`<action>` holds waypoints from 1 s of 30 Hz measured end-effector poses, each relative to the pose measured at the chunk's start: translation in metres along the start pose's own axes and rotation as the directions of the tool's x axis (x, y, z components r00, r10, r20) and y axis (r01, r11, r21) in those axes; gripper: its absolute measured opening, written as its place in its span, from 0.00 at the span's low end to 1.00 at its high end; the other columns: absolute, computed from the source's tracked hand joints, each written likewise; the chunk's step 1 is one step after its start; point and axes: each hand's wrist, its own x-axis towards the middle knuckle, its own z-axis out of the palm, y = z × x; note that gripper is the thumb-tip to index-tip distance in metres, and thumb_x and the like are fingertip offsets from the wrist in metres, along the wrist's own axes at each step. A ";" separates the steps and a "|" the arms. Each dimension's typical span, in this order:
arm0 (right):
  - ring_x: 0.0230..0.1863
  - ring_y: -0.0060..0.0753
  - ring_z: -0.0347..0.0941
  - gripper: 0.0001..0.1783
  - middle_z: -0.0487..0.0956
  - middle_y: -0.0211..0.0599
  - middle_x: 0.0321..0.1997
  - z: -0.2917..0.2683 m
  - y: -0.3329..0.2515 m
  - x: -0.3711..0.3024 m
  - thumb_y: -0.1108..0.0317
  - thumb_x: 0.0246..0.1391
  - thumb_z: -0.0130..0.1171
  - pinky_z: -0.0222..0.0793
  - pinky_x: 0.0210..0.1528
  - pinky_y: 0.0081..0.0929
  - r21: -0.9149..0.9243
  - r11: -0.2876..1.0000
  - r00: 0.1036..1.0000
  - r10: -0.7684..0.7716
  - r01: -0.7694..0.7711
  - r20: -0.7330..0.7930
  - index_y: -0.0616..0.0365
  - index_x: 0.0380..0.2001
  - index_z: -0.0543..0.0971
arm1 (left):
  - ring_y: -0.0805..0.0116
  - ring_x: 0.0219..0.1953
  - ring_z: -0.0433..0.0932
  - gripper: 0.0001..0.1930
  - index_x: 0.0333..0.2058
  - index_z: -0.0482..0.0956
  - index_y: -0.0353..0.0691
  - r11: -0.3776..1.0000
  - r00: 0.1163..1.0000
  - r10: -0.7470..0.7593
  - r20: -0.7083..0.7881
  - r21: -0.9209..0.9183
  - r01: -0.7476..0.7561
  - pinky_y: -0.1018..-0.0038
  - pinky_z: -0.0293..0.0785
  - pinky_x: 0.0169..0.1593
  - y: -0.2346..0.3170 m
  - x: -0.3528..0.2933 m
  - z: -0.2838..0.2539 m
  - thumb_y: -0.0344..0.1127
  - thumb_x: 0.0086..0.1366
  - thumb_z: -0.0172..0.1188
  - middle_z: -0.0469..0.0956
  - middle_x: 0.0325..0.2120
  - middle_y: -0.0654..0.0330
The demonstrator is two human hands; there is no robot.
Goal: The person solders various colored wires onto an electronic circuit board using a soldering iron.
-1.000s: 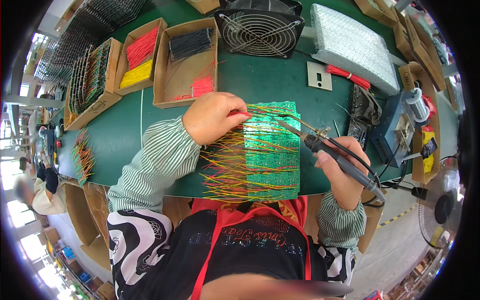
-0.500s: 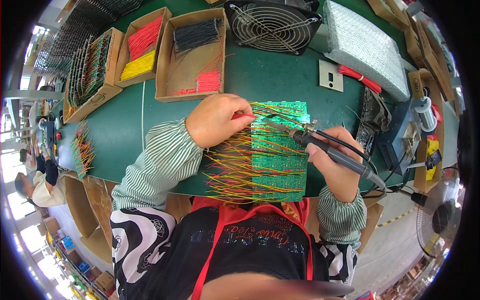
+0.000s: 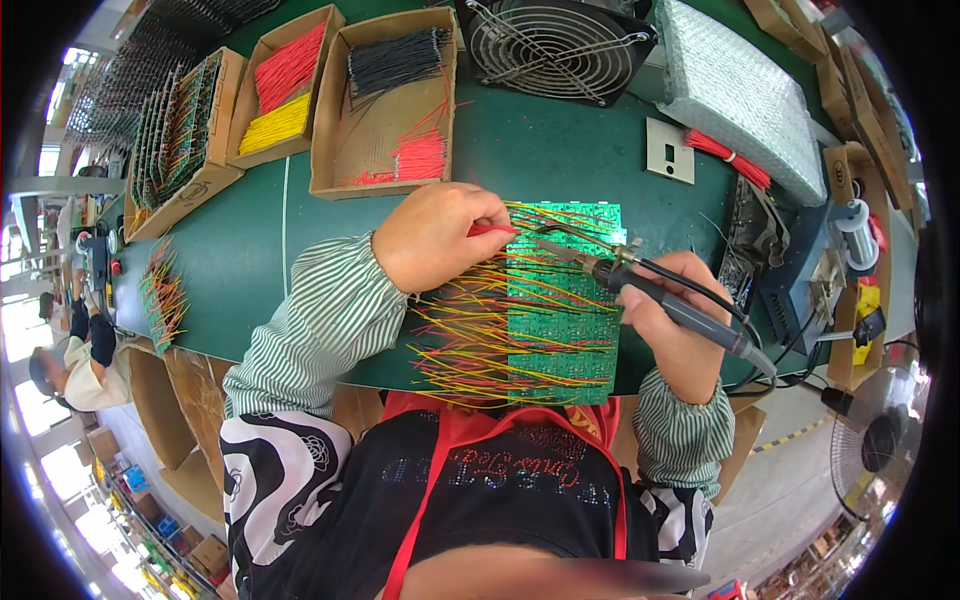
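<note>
A green circuit board panel [image 3: 566, 333] lies on the bench before me, with many red, yellow and black wires [image 3: 455, 335] fanning out past its left side. At the panel's upper left, my left hand [image 3: 440, 235] is closed, its thumb and fingers pinching red wire [image 3: 490, 230] by the board edge. My right hand [image 3: 678, 315] is wrapped round the handle of a soldering iron [image 3: 685, 312]. A thin tube runs along the iron, and its tip points left at the board's upper part, near the left fingertips. Exact tip contact is too small to tell.
Cardboard boxes of black and red wires [image 3: 385, 120] and of red and yellow wires [image 3: 285, 90] stand at the back left, beside a box of boards [image 3: 180, 150]. Behind are a black fan [image 3: 555, 50] and a bubble-wrapped package [image 3: 740, 95]. A blue unit [image 3: 795, 260] sits right.
The view has shifted slightly, moving the bench things a little right. Both hands keep their grips, with the iron still by the board's upper part.
</note>
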 end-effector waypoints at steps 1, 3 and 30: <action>0.27 0.16 0.73 0.10 0.78 0.34 0.25 -0.002 -0.002 -0.001 0.75 0.39 0.63 0.69 0.30 0.14 0.008 1.000 1.000 0.007 -0.007 -0.016 0.66 0.28 0.75 | 0.60 0.27 0.74 0.08 0.27 0.76 0.35 1.000 1.000 -0.001 0.000 0.000 0.001 0.69 0.69 0.31 0.000 0.000 0.000 0.35 0.56 0.60 0.76 0.22 0.56; 0.27 0.16 0.72 0.10 0.78 0.33 0.25 -0.007 -0.003 -0.003 0.76 0.40 0.63 0.68 0.30 0.14 0.017 1.000 0.999 0.013 -0.012 -0.033 0.66 0.29 0.75 | 0.60 0.27 0.74 0.08 0.27 0.76 0.35 1.000 1.000 0.013 -0.004 -0.002 -0.013 0.69 0.69 0.30 0.000 0.000 0.000 0.35 0.56 0.60 0.76 0.22 0.56; 0.26 0.14 0.70 0.09 0.77 0.32 0.25 -0.017 0.006 -0.003 0.75 0.43 0.62 0.66 0.28 0.12 0.015 0.999 0.999 0.043 -0.043 -0.032 0.66 0.29 0.75 | 0.59 0.26 0.75 0.07 0.25 0.77 0.38 0.985 0.991 0.115 -0.067 0.135 -0.106 0.67 0.70 0.30 0.019 0.016 0.014 0.35 0.54 0.59 0.75 0.22 0.58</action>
